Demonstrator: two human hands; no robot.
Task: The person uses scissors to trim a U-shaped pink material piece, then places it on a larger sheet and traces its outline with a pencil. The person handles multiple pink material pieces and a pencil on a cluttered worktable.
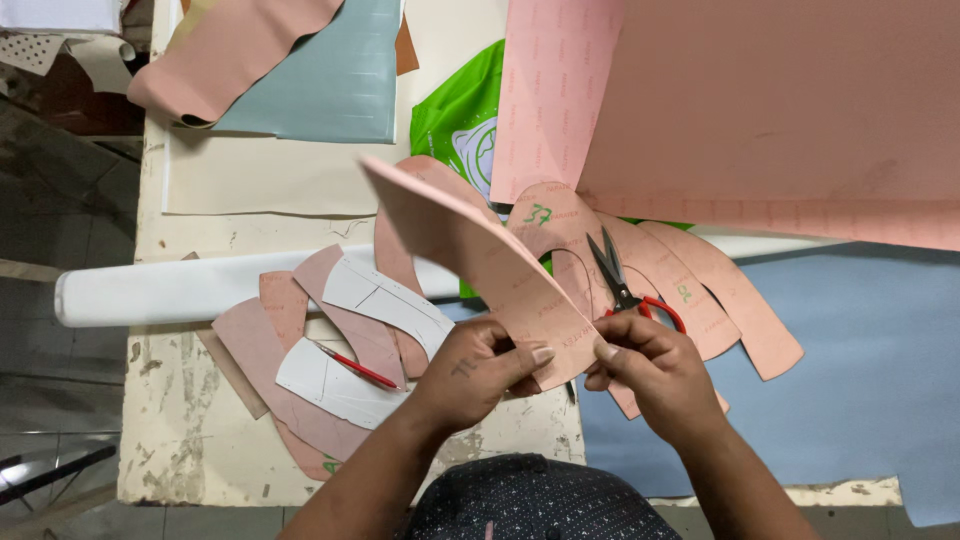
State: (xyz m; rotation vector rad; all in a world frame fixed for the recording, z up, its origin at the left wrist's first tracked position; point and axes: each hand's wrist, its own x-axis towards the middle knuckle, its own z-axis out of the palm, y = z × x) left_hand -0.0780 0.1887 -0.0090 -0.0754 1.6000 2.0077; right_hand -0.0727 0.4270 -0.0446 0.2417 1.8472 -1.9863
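Note:
My left hand (478, 368) and my right hand (650, 370) both pinch the near end of a curved pink cut piece (470, 250) that rises away from me toward the upper left. The thumbs meet at its lower edge. Red-handled scissors (622, 285) lie just beyond my right hand, blades pointing away, on a fan of similar pink curved pieces (730, 300). Left of my left hand lie white paper patterns (385, 297) and a red pen (358, 368) on more pink pieces.
A white roll (160, 290) lies across the worn table (170, 440). A large pink sheet (780, 110) covers the upper right; a blue sheet (880, 370) lies at right. A green bag (455, 115) and a grey-green sheet (330, 80) sit at the back.

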